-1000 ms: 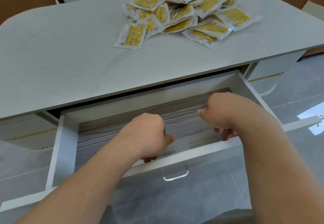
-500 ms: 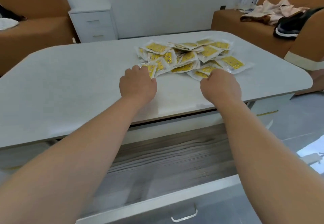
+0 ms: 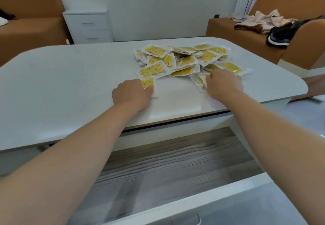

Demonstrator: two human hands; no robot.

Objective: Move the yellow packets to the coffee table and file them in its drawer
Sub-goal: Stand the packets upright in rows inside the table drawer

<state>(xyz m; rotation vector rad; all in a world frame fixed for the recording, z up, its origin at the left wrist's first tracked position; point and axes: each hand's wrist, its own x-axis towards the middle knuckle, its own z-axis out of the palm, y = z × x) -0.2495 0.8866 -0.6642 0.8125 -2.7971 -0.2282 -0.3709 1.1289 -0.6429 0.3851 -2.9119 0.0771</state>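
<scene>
With your left hand (image 3: pixel 131 95) and right hand (image 3: pixel 225 84) pinching yellow packets (image 3: pixel 186 61) on the desk (image 3: pixel 70 77), lift them flat into the open drawer (image 3: pixel 175 163).

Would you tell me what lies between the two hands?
Head view: bare tabletop, with one packet at the left hand and a second packet at the right hand.
</scene>
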